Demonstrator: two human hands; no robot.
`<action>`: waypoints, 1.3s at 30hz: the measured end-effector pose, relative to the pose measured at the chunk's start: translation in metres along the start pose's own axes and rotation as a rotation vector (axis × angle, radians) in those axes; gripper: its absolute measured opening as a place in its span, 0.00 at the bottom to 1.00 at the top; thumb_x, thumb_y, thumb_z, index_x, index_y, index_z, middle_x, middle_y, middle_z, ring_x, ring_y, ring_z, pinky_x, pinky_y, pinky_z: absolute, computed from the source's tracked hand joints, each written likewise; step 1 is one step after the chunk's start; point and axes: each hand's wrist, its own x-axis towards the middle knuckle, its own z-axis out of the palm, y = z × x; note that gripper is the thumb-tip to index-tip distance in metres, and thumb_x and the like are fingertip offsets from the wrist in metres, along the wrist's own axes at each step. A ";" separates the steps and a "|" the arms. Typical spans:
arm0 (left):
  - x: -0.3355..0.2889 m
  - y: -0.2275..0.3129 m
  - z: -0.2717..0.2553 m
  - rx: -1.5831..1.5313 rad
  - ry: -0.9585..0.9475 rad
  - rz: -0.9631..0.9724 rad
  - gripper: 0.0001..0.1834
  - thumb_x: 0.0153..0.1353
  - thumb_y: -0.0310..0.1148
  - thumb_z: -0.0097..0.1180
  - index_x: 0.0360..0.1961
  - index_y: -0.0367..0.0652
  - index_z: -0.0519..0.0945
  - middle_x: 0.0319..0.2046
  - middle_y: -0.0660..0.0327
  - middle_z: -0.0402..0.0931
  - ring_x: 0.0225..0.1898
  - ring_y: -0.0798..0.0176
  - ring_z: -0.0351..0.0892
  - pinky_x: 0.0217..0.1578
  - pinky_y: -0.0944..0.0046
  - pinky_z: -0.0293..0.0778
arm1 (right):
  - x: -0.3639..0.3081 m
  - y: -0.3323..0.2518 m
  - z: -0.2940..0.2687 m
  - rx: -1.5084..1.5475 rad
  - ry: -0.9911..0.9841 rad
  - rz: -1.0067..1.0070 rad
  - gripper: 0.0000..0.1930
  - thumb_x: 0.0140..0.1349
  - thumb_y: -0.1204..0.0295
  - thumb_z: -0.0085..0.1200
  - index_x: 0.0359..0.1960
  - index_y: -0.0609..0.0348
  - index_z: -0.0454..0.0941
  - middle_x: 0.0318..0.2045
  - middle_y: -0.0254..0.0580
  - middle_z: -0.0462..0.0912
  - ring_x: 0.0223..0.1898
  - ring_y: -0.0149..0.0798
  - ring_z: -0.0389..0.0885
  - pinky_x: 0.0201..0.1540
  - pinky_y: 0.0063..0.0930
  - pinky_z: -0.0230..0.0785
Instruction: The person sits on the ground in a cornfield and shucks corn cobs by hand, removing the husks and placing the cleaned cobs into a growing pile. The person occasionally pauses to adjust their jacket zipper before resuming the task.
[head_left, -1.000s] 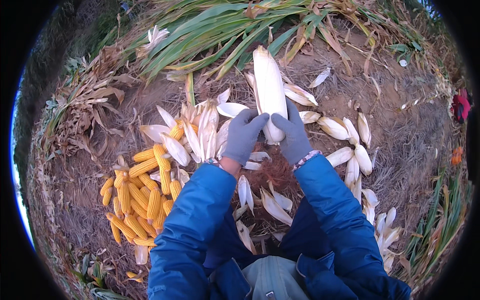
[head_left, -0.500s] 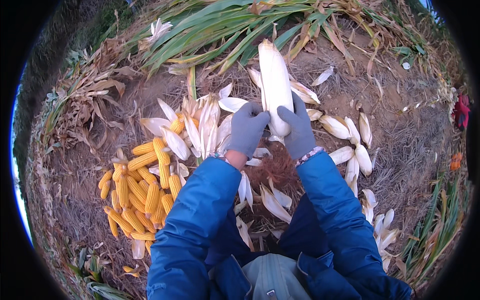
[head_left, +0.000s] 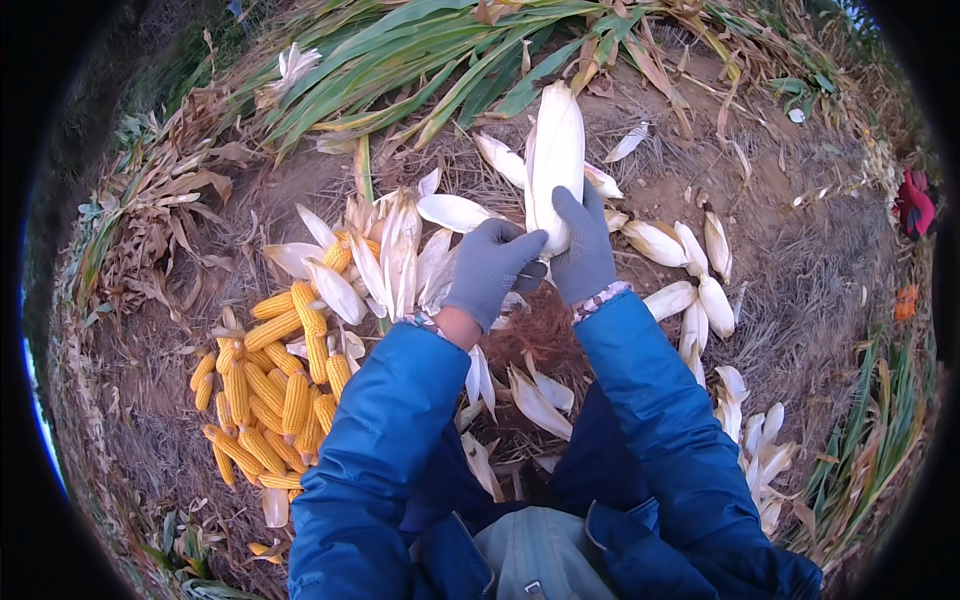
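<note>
An ear of corn in pale husk (head_left: 557, 150) stands upright between my gloved hands, its tip pointing away from me. My right hand (head_left: 585, 255) wraps the lower right side of the ear, thumb across its front. At the bottom end, my left hand (head_left: 492, 272) has its thumb and fingers closed against the husk. A narrow husk leaf stands slightly apart along the ear's left side. What lies under the left fingertips is hidden.
Bare yellow cobs (head_left: 270, 390) lie heaped at left, with peeled husks (head_left: 400, 255) beside them. Several ears in husk (head_left: 690, 265) lie at right. Green corn stalks (head_left: 420, 60) stretch across the far side. Reddish-brown corn silk (head_left: 540, 330) lies below my hands.
My left hand has slid down to the ear's bottom end. A husk leaf on the ear's left side now stands apart. The whole scene has shifted slightly left in view.
</note>
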 end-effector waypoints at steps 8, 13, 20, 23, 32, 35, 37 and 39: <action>0.004 -0.011 0.005 -0.006 -0.017 0.096 0.12 0.55 0.32 0.61 0.33 0.35 0.72 0.26 0.55 0.78 0.25 0.66 0.82 0.20 0.70 0.77 | 0.002 -0.004 -0.003 0.033 0.047 -0.009 0.36 0.54 0.72 0.59 0.63 0.64 0.55 0.52 0.49 0.70 0.48 0.43 0.74 0.46 0.36 0.73; 0.006 -0.015 0.010 0.015 0.022 0.160 0.10 0.55 0.30 0.58 0.31 0.35 0.73 0.22 0.57 0.77 0.21 0.66 0.81 0.17 0.71 0.76 | 0.003 0.000 -0.007 0.049 0.055 -0.003 0.35 0.55 0.71 0.59 0.63 0.64 0.56 0.50 0.48 0.71 0.46 0.42 0.75 0.43 0.35 0.73; 0.007 -0.014 0.013 -0.059 0.052 0.113 0.11 0.56 0.30 0.57 0.34 0.32 0.74 0.25 0.53 0.78 0.21 0.62 0.80 0.22 0.66 0.78 | 0.007 -0.002 -0.007 0.074 0.047 0.013 0.34 0.56 0.68 0.58 0.62 0.65 0.57 0.50 0.47 0.72 0.46 0.40 0.75 0.44 0.33 0.72; 0.004 -0.009 0.016 -0.101 0.042 0.115 0.12 0.55 0.31 0.59 0.34 0.33 0.74 0.25 0.55 0.77 0.21 0.65 0.80 0.19 0.70 0.76 | 0.003 -0.009 -0.003 -0.014 0.063 -0.058 0.35 0.55 0.69 0.59 0.62 0.66 0.57 0.50 0.48 0.71 0.46 0.40 0.74 0.45 0.32 0.72; 0.004 -0.004 0.011 0.093 0.059 0.105 0.11 0.56 0.31 0.57 0.32 0.32 0.77 0.23 0.58 0.77 0.20 0.68 0.79 0.17 0.71 0.74 | 0.000 -0.008 0.003 -0.296 0.063 -0.169 0.36 0.51 0.71 0.62 0.61 0.67 0.58 0.51 0.50 0.71 0.49 0.40 0.73 0.49 0.31 0.70; 0.003 0.001 0.006 0.082 0.042 0.075 0.09 0.55 0.29 0.57 0.32 0.32 0.77 0.22 0.58 0.77 0.19 0.68 0.79 0.16 0.71 0.74 | 0.001 -0.009 0.006 -0.401 0.005 -0.249 0.37 0.51 0.71 0.62 0.61 0.67 0.58 0.51 0.51 0.71 0.49 0.40 0.73 0.49 0.31 0.70; 0.003 0.002 0.005 0.099 0.044 0.078 0.08 0.55 0.28 0.56 0.32 0.32 0.77 0.22 0.57 0.77 0.18 0.68 0.78 0.16 0.71 0.73 | 0.000 -0.008 0.005 -0.440 -0.005 -0.259 0.37 0.51 0.71 0.62 0.61 0.67 0.58 0.51 0.51 0.71 0.49 0.39 0.73 0.49 0.31 0.70; 0.005 0.000 0.004 0.112 0.060 0.084 0.07 0.54 0.27 0.55 0.31 0.32 0.77 0.22 0.57 0.77 0.18 0.68 0.78 0.15 0.70 0.73 | 0.000 -0.007 0.005 -0.463 0.000 -0.248 0.37 0.50 0.71 0.62 0.61 0.67 0.58 0.51 0.51 0.71 0.49 0.39 0.73 0.49 0.31 0.70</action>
